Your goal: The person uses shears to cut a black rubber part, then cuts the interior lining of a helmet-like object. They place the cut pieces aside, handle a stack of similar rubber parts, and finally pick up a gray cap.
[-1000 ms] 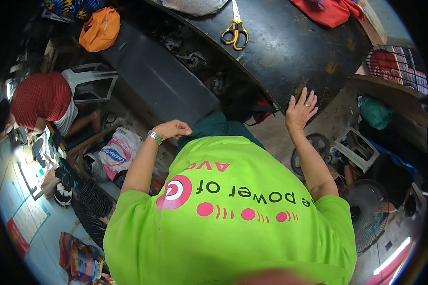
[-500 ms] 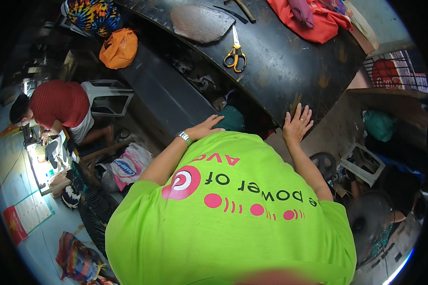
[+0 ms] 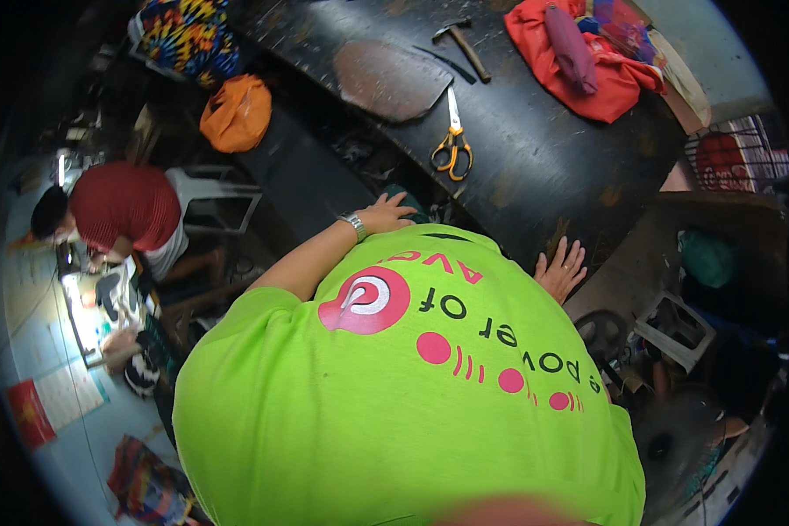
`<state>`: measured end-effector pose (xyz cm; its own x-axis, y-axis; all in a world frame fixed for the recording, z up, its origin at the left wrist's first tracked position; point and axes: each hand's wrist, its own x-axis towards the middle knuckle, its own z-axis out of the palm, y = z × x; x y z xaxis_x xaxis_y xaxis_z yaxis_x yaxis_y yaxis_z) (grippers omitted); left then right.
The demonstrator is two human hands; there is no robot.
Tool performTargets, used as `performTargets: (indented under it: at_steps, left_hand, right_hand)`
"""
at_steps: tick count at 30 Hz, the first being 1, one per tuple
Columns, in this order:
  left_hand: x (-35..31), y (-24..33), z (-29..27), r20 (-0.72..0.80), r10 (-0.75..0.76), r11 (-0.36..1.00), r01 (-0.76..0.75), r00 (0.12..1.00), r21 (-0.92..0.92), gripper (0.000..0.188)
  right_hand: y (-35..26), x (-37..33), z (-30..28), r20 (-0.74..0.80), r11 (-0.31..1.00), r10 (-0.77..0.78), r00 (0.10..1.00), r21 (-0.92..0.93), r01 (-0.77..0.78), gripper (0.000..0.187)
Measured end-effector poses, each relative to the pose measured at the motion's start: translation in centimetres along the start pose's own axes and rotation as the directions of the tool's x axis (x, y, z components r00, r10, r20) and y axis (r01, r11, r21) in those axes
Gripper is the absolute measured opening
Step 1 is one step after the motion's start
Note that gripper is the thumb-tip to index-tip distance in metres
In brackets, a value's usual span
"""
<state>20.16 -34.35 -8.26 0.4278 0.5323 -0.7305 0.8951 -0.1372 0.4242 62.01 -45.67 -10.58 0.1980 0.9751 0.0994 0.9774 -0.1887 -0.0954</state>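
Note:
My right hand (image 3: 561, 268) lies flat on the near corner of the black table (image 3: 535, 158), its fingers spread and holding nothing. To the left, my left hand (image 3: 386, 214), with a metal watch at its wrist, rests open on or against something dark green (image 3: 409, 202) beside my body. What that green thing is, I cannot make out. On the table in front of me lie yellow-and-black scissors (image 3: 455, 140), blades pointing away. Beyond them are a flat brown rounded slab (image 3: 386, 79), a thin black strip (image 3: 444, 63) and a hammer (image 3: 473, 54). My bright green shirt fills the lower middle.
A red cloth bundle (image 3: 570, 83) sits on the table's far right. At left, an orange bag (image 3: 237, 114) rests on a dark bench, and a person in a red top (image 3: 124, 203) bends over a lit work surface. A fan (image 3: 675, 438) and stool (image 3: 675, 329) stand right.
The view has shifted, so the table and its things sit lower in the picture and the hammer's head shows. My torso leans further forward, covering much of my right forearm. Both hands stay open.

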Motion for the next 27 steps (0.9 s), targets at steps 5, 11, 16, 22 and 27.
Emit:
performTargets:
  at_steps: [5, 11, 16, 22, 27]
  left_hand:
    - [5.2, -6.2, -4.0, 0.113, 0.376, 0.923, -0.382, 0.92, 0.037, 0.051]
    - [7.4, -11.8, -10.2, 0.278, 0.311, 0.95, -0.297, 0.909, -0.091, 0.058]
    - [6.4, -16.1, -14.2, 0.195, 0.438, 0.893, -0.399, 0.877, -0.209, 0.043]
    - [6.0, -16.5, -18.4, 0.178, 0.263, 0.92, -0.191, 0.948, -0.342, 0.026]
    - [5.1, -15.6, -21.1, 0.084, 0.38, 0.863, -0.321, 0.921, -0.39, 0.022]
  right_hand:
    - [0.2, -0.1, -0.7, 0.081, 1.0, 0.029, 0.996, -0.012, -0.028, 0.066]
    - [-1.9, 0.8, -3.3, 0.142, 0.995, 0.058, 0.988, -0.088, -0.046, 0.072]
    - [-7.2, 3.2, -7.1, 0.523, 0.868, 0.493, 0.695, -0.236, -0.437, 0.064]
    - [-17.9, 0.9, -4.6, 0.927, 0.44, 0.241, 0.286, 0.159, -0.884, 0.043]
    - [-23.5, -1.3, 2.2, 0.712, 0.568, 0.117, 0.693, 0.525, -0.635, 0.035]
